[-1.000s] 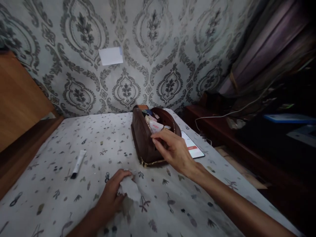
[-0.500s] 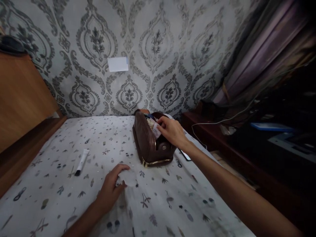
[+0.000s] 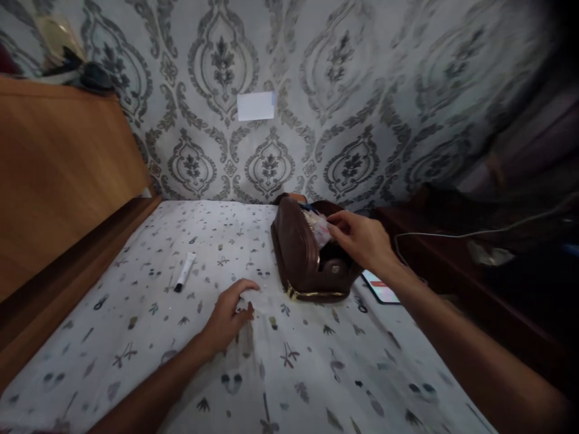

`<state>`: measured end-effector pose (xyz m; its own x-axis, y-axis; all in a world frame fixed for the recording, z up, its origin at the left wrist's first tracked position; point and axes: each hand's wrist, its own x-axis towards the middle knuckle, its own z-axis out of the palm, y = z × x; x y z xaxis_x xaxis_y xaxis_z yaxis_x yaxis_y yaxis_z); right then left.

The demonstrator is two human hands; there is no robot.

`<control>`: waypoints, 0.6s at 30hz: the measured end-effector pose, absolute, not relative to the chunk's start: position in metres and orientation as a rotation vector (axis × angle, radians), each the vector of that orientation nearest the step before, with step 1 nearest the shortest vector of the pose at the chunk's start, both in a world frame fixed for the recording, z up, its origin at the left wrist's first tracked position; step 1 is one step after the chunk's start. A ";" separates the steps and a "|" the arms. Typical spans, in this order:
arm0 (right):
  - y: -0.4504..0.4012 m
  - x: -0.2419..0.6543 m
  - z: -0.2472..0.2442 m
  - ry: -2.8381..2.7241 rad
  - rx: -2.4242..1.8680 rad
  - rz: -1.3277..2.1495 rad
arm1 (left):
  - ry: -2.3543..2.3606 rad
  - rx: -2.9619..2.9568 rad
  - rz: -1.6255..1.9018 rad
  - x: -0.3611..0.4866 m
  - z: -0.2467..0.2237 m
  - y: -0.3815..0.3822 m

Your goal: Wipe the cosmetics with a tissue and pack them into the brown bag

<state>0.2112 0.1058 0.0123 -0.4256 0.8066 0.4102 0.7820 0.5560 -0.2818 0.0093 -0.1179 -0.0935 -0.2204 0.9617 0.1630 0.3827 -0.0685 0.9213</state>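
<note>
An unzipped dark brown bag [image 3: 296,241] stands on the patterned white sheet [image 3: 208,235]. At its opening, my right hand [image 3: 362,238] has thumb and fingers closed on a pale, crinkly packet [image 3: 320,230], whose lower part is inside the bag. My left hand [image 3: 230,310] rests on the sheet in front of the bag, thumb and index finger apart. Something whitish shows between them, but I cannot make out whether it is an object or the sheet. Left of the bag lies a white tube [image 3: 186,271] with a black cap.
Right of the bag lies a phone [image 3: 382,289] with a lit screen, partly behind my right forearm. A wooden cabinet [image 3: 67,181] stands at the left. A white cable [image 3: 488,234] crosses the dark right side. The patterned wall bears a white card [image 3: 256,106].
The view has turned left, so things appear further right. My right hand is still at the bag's opening. More of the phone shows, with a coloured screen. My left hand stays on the sheet.
</note>
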 end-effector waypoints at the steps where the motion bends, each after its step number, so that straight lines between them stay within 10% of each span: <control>1: 0.106 0.212 0.013 -2.276 -1.281 0.061 | 1.653 1.486 1.295 0.006 -0.088 -0.119; 18: -0.017 0.165 -0.048 -2.293 -0.297 0.606 | 2.732 1.490 0.639 -0.114 -0.113 -0.130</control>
